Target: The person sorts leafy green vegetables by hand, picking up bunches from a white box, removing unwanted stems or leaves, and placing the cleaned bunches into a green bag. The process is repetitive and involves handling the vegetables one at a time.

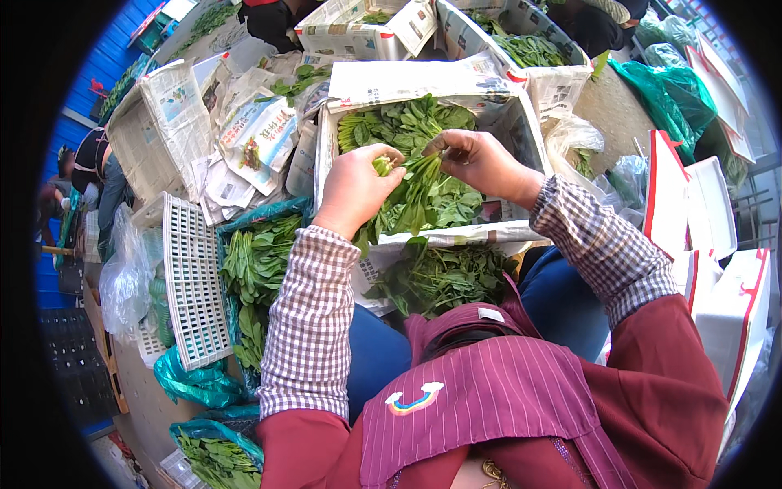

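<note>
Over a newspaper-lined foam box (537,131), my left hand (360,186) grips a small bunch of leafy greens (383,165), its pale cut stem ends showing between thumb and fingers. My right hand (482,164) is just to the right, with bent fingers and thumb close to the stems of more greens (421,177) hanging between the hands. Whether its fingertips pinch a stem is hard to tell. Bundled greens (403,119) lie inside the box below both hands. A loose heap of darker greens (443,275) sits at my lap, against the box's near side.
To the left, a teal-lined crate (235,269) holds more greens beside a tilted white plastic basket (198,281). Crumpled newspaper (256,134) lies beyond it. More lined boxes (360,40) stand ahead. White foam boxes (730,312) are at right. Other people (95,165) are in the background.
</note>
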`<action>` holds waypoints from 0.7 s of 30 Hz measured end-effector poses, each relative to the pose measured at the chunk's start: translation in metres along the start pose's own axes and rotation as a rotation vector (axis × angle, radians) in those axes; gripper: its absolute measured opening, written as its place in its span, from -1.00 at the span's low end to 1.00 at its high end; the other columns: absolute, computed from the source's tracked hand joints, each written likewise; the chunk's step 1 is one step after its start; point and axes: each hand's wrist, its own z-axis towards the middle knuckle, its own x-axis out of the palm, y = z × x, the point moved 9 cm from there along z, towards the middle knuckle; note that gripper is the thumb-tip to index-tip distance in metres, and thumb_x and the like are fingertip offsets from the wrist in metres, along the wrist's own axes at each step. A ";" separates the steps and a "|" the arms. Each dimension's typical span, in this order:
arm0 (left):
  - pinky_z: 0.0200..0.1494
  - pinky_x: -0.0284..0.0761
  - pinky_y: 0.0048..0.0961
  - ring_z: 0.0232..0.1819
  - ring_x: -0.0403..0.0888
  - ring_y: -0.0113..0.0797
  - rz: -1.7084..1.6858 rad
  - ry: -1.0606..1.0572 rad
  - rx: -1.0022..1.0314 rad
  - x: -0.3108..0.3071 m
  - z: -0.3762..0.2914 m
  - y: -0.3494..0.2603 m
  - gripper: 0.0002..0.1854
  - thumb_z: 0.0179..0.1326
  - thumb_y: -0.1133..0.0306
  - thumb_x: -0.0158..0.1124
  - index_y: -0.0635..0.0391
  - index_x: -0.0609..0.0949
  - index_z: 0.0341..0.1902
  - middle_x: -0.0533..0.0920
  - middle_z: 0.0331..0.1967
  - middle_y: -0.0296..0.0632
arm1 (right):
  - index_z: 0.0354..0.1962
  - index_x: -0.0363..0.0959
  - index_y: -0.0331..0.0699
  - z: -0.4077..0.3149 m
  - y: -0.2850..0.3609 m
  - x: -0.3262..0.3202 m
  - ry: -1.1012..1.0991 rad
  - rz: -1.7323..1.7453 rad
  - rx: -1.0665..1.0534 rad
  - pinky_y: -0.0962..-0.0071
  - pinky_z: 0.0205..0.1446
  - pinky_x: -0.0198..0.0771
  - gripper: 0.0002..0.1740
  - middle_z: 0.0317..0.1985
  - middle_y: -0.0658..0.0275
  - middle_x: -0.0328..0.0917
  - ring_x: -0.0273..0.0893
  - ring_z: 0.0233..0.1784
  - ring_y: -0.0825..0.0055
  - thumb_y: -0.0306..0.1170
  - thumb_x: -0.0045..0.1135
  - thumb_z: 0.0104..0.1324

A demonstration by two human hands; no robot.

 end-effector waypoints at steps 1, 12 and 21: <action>-0.19 0.59 -0.41 -0.32 0.71 -0.37 -0.062 0.030 0.007 0.001 -0.001 -0.004 -0.73 0.17 0.34 0.49 0.15 0.74 -0.08 0.77 -0.27 -0.15 | -0.06 0.60 -0.28 -0.004 0.005 0.000 -0.009 0.034 -0.011 0.58 -0.29 0.40 -0.69 -0.49 0.37 0.54 0.40 -0.42 0.75 -0.66 0.18 0.24; -0.29 0.52 -0.59 -0.42 0.58 -0.57 -0.465 0.097 -0.126 0.007 -0.013 -0.009 -0.74 0.24 0.32 0.47 0.21 0.72 -0.08 0.68 -0.36 -0.33 | 0.18 0.46 -0.22 -0.011 0.008 0.005 -0.053 0.280 -0.059 0.66 -0.28 0.38 -0.47 -0.29 0.44 0.59 0.38 -0.37 0.80 -0.63 0.14 0.23; -0.39 0.48 -0.61 -0.52 0.53 -0.56 -0.949 0.033 -0.202 -0.045 -0.006 0.040 -0.68 0.36 0.35 0.23 0.28 0.64 0.09 0.73 -0.27 -0.24 | -0.06 0.48 -0.31 -0.005 -0.047 -0.022 -0.026 1.109 0.329 0.64 -0.55 0.23 -0.70 -0.45 0.41 0.44 0.27 -0.59 0.68 -0.54 -0.08 0.26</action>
